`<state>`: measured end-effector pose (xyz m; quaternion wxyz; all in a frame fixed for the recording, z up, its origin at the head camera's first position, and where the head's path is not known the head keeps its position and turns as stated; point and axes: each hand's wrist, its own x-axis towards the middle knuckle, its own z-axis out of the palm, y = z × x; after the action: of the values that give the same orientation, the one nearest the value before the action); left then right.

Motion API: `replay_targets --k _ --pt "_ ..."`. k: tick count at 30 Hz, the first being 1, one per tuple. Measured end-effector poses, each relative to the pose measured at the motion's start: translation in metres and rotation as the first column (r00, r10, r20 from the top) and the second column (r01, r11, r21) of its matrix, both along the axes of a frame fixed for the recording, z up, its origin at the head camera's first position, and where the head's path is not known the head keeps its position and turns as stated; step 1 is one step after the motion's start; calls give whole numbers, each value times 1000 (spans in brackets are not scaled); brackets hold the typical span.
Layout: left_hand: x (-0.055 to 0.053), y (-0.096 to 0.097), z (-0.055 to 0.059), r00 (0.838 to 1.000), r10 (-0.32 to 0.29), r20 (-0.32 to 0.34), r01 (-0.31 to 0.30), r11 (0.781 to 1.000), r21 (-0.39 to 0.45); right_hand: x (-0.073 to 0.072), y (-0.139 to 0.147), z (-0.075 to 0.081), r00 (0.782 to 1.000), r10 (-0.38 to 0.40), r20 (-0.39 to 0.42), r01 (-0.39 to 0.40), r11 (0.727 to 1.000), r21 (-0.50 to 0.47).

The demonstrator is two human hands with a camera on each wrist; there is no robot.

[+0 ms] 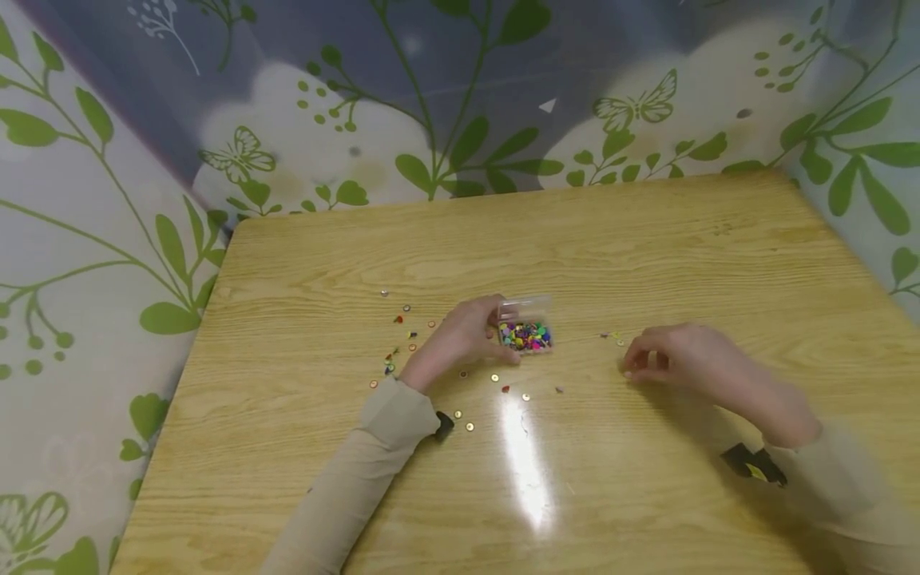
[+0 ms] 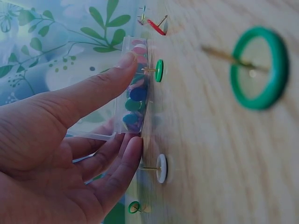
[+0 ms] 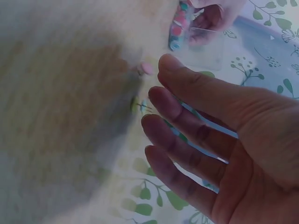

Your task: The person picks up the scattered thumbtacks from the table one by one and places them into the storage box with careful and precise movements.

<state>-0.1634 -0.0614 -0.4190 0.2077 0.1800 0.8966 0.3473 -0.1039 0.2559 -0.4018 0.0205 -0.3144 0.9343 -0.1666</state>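
A small clear plastic box of colourful thumbtacks stands on the table with its lid raised. My left hand grips it from the left, thumb along the near side and fingers round the back. To the right, my right hand hovers low over the tabletop with loosely bent fingers; nothing shows between its fingertips in the right wrist view. Just left of those fingertips lie a few loose thumbtacks. A pink tack appears beyond the thumb in the right wrist view.
Loose thumbtacks lie scattered around the left forearm, among them a green one, a white one and a red one, several with points up. The wooden table meets a leaf-patterned covering at the back.
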Motion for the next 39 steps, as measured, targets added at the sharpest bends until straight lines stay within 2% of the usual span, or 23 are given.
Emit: replay_targets --k 4,8,14,23,29,39 --pt "0 0 -1 1000 3 0 -3 1000 0 2 -3 -6 999 -21 47 20 999 27" --pt "1 0 -1 1000 9 1 -9 1000 2 0 -5 -7 998 -21 54 20 999 27" --pt "0 0 -1 1000 11 1 -11 1000 6 -9 -9 0 1000 -22 -18 22 1000 -22" --pt "-1 -1 -2 1000 9 -6 -9 1000 -2 -23 -26 7 989 -46 -139 44 999 -16" --pt "-1 -1 -2 1000 5 -13 -5 1000 -1 -29 -49 11 991 -47 -127 45 999 -20" --pt "0 -1 -2 1000 8 8 -8 1000 28 -42 -81 13 985 -8 -174 -6 997 -77"
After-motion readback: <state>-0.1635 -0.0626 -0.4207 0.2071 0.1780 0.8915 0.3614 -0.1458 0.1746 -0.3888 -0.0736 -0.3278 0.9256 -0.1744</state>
